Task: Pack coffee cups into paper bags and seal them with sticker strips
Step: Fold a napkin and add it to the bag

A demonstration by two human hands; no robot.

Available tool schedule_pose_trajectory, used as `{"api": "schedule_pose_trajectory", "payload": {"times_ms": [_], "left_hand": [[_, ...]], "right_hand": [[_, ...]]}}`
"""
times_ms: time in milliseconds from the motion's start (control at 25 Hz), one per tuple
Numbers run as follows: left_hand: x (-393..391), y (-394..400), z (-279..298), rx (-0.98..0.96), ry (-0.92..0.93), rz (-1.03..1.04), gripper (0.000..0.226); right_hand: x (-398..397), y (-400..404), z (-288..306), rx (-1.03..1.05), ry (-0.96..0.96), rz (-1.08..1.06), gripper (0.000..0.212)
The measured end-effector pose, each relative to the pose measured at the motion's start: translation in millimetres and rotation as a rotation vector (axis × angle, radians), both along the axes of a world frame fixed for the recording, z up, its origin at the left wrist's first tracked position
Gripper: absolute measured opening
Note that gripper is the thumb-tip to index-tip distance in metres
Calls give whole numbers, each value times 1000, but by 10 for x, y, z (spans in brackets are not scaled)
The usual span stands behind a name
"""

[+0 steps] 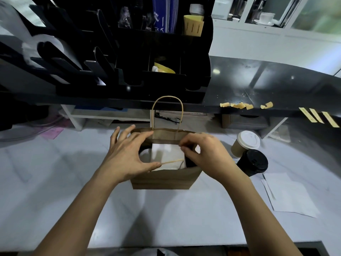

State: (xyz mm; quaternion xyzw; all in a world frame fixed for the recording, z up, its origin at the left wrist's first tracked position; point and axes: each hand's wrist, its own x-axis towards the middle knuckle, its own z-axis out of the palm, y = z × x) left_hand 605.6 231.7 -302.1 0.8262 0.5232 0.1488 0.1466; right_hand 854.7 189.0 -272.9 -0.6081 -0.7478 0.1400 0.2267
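Note:
A brown paper bag (162, 179) stands open on the white counter, its far handle (167, 111) upright. Inside lie a white napkin (166, 156) and dark cup lids, partly hidden. My left hand (127, 154) spreads over the bag's left rim, thumb touching the near handle (172, 161), which lies across the napkin. My right hand (204, 152) pinches at the bag's right opening by the napkin's corner. Beside the bag on the right stand a white-lidded cup (245, 143) and a black-lidded cup (253, 162). Yellow sticker strips (319, 118) hang from the black shelf edge.
A black organiser (129, 58) with sleeves and lids fills the raised shelf behind the bag. Curled sticker backings (243, 105) lie on the shelf. White paper sheets (289, 196) rest on the counter at the right. A cup and saucer (264, 18) sit far back.

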Motion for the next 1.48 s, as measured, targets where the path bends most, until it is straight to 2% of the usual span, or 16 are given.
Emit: {"api": "schedule_pose_trajectory", "payload": {"times_ms": [120, 240, 360, 480, 560, 760, 960, 1120, 1240, 1360, 1480], "left_hand": [[-25, 10, 19, -16, -76, -4, 68], [-72, 2, 33, 30, -222, 27, 49], [-157, 9, 51, 66, -266, 164, 34], [-251, 11, 18, -35, -243, 272, 14], [-287, -9, -30, -120, -239, 233, 16], [-318, -47, -54, -274, -288, 100, 41], [-398, 10, -90, -236, -212, 20, 39], [-389, 86, -131, -130, -336, 106, 37], [-359, 127, -131, -144, -413, 141, 49], [-329, 149, -129, -176, -371, 80, 63], [-313, 168, -151, -143, -333, 15, 34]], "right_hand": [[74, -75, -47, 133, 82, -154, 6], [142, -131, -141, 118, 206, -314, 5], [177, -161, -226, 66, 246, -384, 25], [136, -175, -274, -23, 307, -380, 41], [90, -172, -303, -61, 347, -359, 44], [-4, -163, -361, -87, 346, -303, 38], [-8, -221, -342, -76, 246, -262, 17], [59, -236, -300, -65, 116, -223, 22], [70, -211, -284, -11, 91, -231, 22], [55, -171, -275, 3, 86, -254, 29], [55, -134, -299, -15, 62, -270, 35]]}}
